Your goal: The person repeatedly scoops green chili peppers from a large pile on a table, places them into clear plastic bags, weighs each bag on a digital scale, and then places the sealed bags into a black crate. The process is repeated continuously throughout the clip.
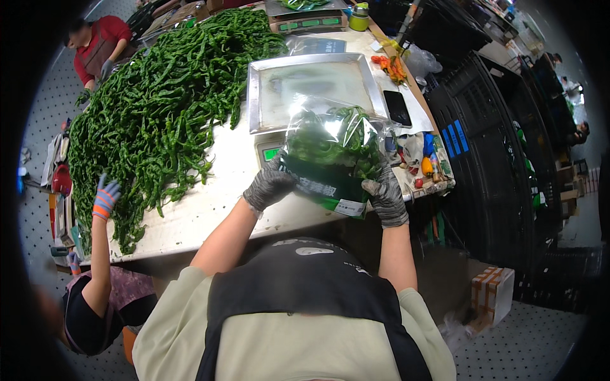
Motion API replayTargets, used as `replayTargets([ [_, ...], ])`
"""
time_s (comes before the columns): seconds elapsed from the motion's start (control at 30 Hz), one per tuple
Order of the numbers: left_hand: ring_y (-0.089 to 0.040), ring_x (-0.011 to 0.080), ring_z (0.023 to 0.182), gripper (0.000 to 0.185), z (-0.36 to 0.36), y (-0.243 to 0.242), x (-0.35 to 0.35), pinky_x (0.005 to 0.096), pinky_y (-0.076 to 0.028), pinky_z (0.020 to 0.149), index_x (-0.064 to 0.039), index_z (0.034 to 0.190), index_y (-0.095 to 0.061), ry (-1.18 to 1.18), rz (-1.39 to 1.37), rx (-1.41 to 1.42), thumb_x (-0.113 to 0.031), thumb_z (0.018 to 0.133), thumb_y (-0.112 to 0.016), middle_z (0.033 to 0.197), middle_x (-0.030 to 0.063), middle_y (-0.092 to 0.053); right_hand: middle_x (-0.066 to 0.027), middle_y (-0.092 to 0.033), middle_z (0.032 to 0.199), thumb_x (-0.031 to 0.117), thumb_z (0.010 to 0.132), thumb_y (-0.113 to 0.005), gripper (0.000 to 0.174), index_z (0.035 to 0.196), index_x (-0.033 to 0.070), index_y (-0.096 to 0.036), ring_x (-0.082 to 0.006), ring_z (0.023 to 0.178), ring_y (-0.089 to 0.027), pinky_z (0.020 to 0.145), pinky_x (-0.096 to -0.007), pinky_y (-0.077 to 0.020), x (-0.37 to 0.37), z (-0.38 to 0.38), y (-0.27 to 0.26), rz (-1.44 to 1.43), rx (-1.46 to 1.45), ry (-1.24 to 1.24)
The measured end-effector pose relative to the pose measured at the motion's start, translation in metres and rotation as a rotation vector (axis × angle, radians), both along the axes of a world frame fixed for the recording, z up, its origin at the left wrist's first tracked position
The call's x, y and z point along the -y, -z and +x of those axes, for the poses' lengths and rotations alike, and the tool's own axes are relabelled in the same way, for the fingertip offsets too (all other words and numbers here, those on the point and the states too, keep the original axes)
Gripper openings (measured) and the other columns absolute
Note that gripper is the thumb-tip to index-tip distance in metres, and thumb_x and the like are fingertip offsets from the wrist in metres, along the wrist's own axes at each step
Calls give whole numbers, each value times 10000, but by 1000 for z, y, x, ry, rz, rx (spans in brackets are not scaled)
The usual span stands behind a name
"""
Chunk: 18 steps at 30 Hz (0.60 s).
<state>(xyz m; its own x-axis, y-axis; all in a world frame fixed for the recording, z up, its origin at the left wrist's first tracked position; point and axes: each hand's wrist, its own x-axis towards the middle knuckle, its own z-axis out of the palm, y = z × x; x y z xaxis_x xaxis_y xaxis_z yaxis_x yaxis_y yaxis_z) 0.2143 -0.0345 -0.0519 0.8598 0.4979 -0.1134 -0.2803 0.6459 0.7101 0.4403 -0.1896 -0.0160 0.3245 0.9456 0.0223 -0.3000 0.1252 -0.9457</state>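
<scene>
Both my hands, in grey knitted gloves, hold a clear plastic bag of green peppers [329, 152] by its two sides. My left hand [270, 185] grips the lower left of the bag, and my right hand [387, 193] grips its lower right edge. The bag has a dark printed lower part and a white label. It is held over the near edge of the metal tray of a weighing scale [310, 78], whose green display [271, 154] shows beside my left hand. A large heap of long green peppers [167, 95] covers the left of the white table [228, 157].
A co-worker's gloved hand [106, 195] touches the heap at the left; another co-worker [97, 47] stands at its far side. A phone [397, 108], orange-red peppers [391, 68] and small items lie on the table's right. Black plastic crates [486, 157] stand to the right, a taped box [492, 293] on the floor.
</scene>
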Motion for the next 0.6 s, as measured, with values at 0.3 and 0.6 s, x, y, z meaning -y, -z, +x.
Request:
replayTargets([
  [0.3,-574,293,1023,777,26,6,10,417,-515,818,-73,1348,-356,93,-191,184,28,642,-665,1202,131,-532,-132,-534,1219,430,747,-688,810,1335,-23,-363,-213,1090,-532,953,-346,-413,26,7,-12,116,-30,-49],
  [0.6,-487,267,1151,839,36,14,9,403,-425,951,-79,1361,-338,123,-9,-16,-24,614,-716,1258,101,-501,-93,-576,1124,255,722,-718,693,1289,1,-411,-191,1034,-542,916,-344,-434,44,14,-6,74,106,42],
])
